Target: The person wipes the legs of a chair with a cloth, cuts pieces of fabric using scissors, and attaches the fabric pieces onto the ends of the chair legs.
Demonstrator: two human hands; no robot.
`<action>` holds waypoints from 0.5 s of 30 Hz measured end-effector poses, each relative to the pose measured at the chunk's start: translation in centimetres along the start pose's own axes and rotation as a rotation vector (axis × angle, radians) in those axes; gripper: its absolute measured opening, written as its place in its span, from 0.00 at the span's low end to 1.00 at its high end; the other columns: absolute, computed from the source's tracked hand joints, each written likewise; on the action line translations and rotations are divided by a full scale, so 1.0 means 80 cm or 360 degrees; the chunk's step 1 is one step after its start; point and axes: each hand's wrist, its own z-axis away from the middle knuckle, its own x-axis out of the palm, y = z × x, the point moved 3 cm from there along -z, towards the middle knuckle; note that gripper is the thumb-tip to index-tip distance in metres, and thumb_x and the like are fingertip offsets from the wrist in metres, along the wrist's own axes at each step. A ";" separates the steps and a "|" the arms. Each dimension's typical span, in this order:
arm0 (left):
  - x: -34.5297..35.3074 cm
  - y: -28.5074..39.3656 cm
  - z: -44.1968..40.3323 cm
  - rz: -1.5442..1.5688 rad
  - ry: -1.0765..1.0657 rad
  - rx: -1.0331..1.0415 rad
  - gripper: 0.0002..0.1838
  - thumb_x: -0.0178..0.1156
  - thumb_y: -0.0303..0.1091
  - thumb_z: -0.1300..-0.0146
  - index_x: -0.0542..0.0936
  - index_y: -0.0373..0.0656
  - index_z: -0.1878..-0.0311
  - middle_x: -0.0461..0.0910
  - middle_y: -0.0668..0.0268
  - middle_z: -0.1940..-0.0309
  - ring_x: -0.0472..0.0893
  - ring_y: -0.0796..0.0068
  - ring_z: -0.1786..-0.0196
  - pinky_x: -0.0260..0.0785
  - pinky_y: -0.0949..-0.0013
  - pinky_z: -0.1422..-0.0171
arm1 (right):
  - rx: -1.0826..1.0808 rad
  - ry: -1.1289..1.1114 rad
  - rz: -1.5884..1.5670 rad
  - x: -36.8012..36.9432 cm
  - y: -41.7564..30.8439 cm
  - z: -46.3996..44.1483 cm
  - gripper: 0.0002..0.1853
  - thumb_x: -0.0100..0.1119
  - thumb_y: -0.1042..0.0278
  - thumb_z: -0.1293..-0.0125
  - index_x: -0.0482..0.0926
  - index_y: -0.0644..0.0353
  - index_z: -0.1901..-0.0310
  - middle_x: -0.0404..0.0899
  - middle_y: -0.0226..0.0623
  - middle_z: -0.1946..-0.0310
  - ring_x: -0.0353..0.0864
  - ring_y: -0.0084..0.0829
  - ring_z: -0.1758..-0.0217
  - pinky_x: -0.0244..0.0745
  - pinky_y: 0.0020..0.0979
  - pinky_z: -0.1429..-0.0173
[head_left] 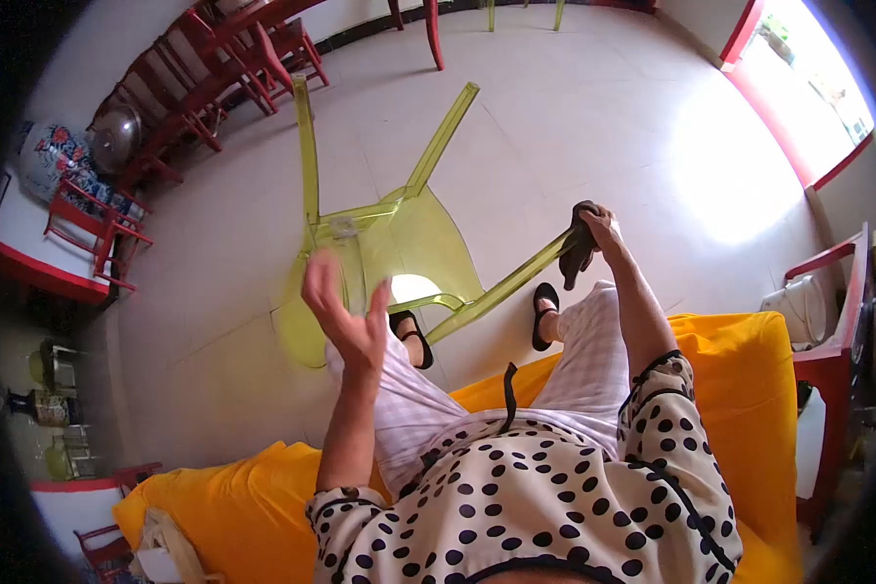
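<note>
A see-through green plastic chair (420, 238) lies tipped over in front of my knees, its legs pointing up and outward. My right hand (603, 230) grips a dark cloth (578, 251), which is wrapped about the end of the chair leg nearest my right side. Above the chair's left part, my left hand (346, 310) is raised with thumb and fingers apart, holding nothing. It is slightly blurred, and whether it touches the chair I cannot tell.
I sit on a seat with an orange cover (740, 389). Dark red wooden chairs (165, 83) line the far left wall near a floral vase (54, 161). At right, a white bucket (798, 307) stands by a red wooden frame (837, 360). Pale tiles cover the floor.
</note>
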 end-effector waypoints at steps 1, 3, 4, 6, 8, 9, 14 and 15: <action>0.006 -0.005 -0.011 0.0088 0.0059 -0.0191 0.27 0.69 0.35 0.49 0.71 0.41 0.46 0.75 0.57 0.53 0.75 0.58 0.51 0.66 0.57 0.45 | -0.0022 0.0029 0.0110 0.000 -0.007 0.005 0.18 0.57 0.53 0.47 0.78 0.54 0.58 0.80 0.38 0.73 0.81 0.34 0.71 0.77 0.35 0.72; 0.027 -0.032 -0.016 0.0201 0.0032 -0.0506 0.28 0.71 0.38 0.50 0.72 0.40 0.47 0.75 0.57 0.54 0.75 0.61 0.52 0.66 0.61 0.46 | -0.0123 0.0022 0.0351 0.000 -0.029 0.024 0.19 0.57 0.54 0.46 0.78 0.55 0.57 0.80 0.44 0.66 0.81 0.42 0.64 0.75 0.39 0.60; 0.046 -0.069 -0.005 0.0223 -0.0056 -0.0628 0.27 0.71 0.38 0.50 0.73 0.40 0.49 0.76 0.57 0.56 0.76 0.63 0.54 0.67 0.63 0.49 | -0.0169 0.0025 0.0466 -0.002 -0.039 0.035 0.19 0.58 0.54 0.46 0.78 0.56 0.56 0.81 0.47 0.63 0.81 0.47 0.60 0.74 0.41 0.55; 0.067 -0.100 0.008 0.0404 -0.0225 -0.0862 0.23 0.70 0.38 0.49 0.75 0.40 0.52 0.76 0.61 0.60 0.76 0.69 0.59 0.68 0.68 0.53 | -0.0217 0.0149 0.0521 0.004 -0.025 0.031 0.17 0.58 0.54 0.46 0.78 0.55 0.58 0.81 0.49 0.65 0.80 0.49 0.60 0.74 0.43 0.54; 0.079 -0.107 0.009 0.0713 -0.0381 -0.1088 0.17 0.69 0.35 0.47 0.76 0.41 0.56 0.77 0.67 0.66 0.76 0.76 0.65 0.68 0.72 0.59 | -0.0218 0.0236 0.0593 0.005 -0.018 0.021 0.16 0.57 0.55 0.45 0.77 0.54 0.58 0.80 0.50 0.66 0.80 0.51 0.59 0.74 0.44 0.54; 0.084 -0.106 0.010 0.0738 -0.0378 -0.0991 0.15 0.68 0.34 0.47 0.76 0.43 0.59 0.74 0.71 0.69 0.72 0.80 0.68 0.65 0.75 0.62 | -0.0185 0.0246 0.0642 0.006 -0.015 0.019 0.16 0.57 0.56 0.45 0.77 0.54 0.58 0.80 0.50 0.65 0.80 0.51 0.58 0.74 0.45 0.54; 0.121 -0.081 0.006 0.0838 -0.0466 -0.0824 0.09 0.65 0.26 0.48 0.75 0.46 0.65 0.68 0.81 0.77 0.66 0.88 0.75 0.60 0.79 0.70 | -0.0089 0.0297 0.0692 0.009 0.009 0.017 0.13 0.53 0.62 0.43 0.76 0.51 0.56 0.79 0.50 0.62 0.78 0.51 0.54 0.73 0.49 0.54; 0.129 -0.073 0.006 0.0865 -0.0490 -0.0822 0.09 0.64 0.25 0.48 0.75 0.46 0.65 0.68 0.81 0.78 0.66 0.88 0.76 0.60 0.79 0.71 | -0.0023 0.0254 0.0667 0.011 0.026 0.015 0.13 0.53 0.62 0.43 0.76 0.52 0.56 0.79 0.50 0.61 0.78 0.51 0.54 0.73 0.49 0.54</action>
